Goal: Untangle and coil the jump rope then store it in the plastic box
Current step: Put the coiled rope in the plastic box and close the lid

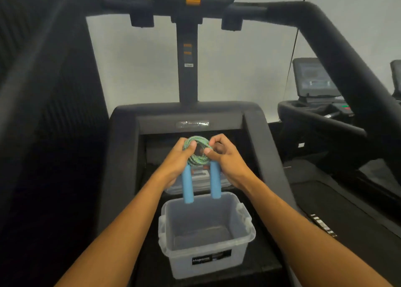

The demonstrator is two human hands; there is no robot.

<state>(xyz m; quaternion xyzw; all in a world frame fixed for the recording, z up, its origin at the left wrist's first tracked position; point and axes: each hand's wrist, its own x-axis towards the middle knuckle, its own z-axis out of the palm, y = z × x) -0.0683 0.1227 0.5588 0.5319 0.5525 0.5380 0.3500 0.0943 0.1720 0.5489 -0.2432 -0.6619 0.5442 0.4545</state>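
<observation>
The jump rope (196,156) has a green-blue cord wound into a small round coil, with two light blue foam handles hanging down side by side. My left hand (178,163) grips the coil's left side and my right hand (225,158) grips its right side. I hold it in the air above and just behind the clear plastic box (173,213), which stands open and empty on the treadmill belt. The handle tips hang over the box's far rim.
The box's clear lid (195,183) lies on the belt behind the box. Black treadmill side rails (121,167) flank the belt, with the console post (187,69) and handlebars ahead. Another treadmill with a screen (314,78) stands at the right.
</observation>
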